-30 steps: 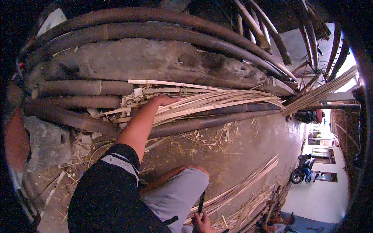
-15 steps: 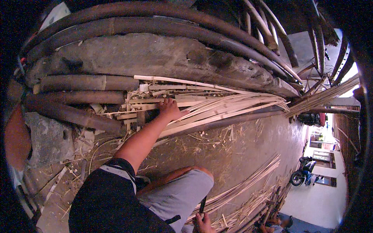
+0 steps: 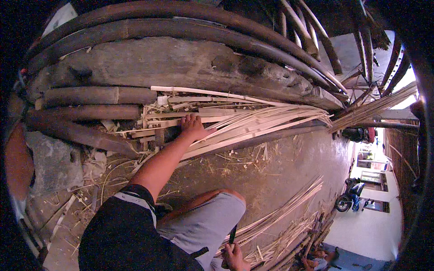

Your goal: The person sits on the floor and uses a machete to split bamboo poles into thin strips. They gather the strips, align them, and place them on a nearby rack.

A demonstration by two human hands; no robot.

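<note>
Running left to right: strips. My left hand, newly turned crosswise, grasp unclear; right hand clenches black tool.

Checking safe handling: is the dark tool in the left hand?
No, the right hand holds the dark tool, while the left hand is at the pale strips.
</note>
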